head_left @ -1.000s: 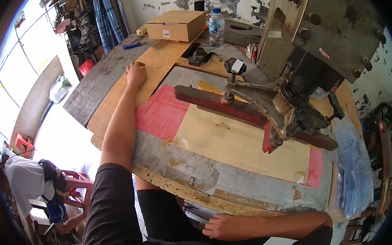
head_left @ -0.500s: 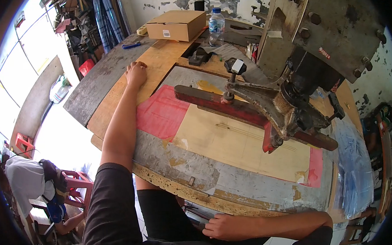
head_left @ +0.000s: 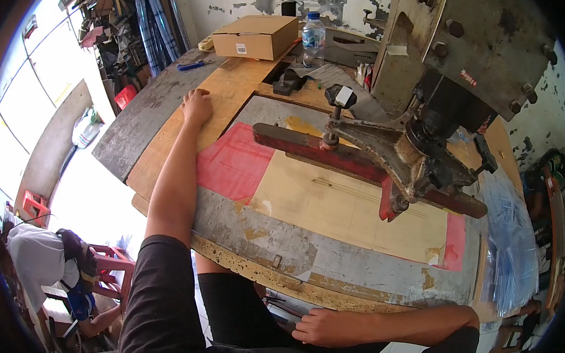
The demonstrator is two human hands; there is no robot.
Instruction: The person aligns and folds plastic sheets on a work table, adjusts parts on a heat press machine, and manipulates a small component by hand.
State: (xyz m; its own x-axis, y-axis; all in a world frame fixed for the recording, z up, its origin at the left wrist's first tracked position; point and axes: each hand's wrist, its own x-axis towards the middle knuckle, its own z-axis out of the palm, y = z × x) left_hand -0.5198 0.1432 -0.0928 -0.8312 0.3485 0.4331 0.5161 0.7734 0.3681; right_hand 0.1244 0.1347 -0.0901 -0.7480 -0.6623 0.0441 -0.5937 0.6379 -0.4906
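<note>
In the head view, we judge it best to rest both hands clear of the metal bar [head_left: 293, 142] and let the pink sheet [head_left: 231, 166] and cream sheet [head_left: 348, 205] lie flat. Our left hand [head_left: 196, 107] is on the wooden surface [head_left: 236, 83], our right hand [head_left: 316, 328] is just beside its near edge, fingers curled, and we cannot tell whether either grip is clamped on anything. From the left grip, the pink sheet lies at 5 o'clock and the cream sheet at 4; from the right, at 11 and between 12 and 1.
</note>
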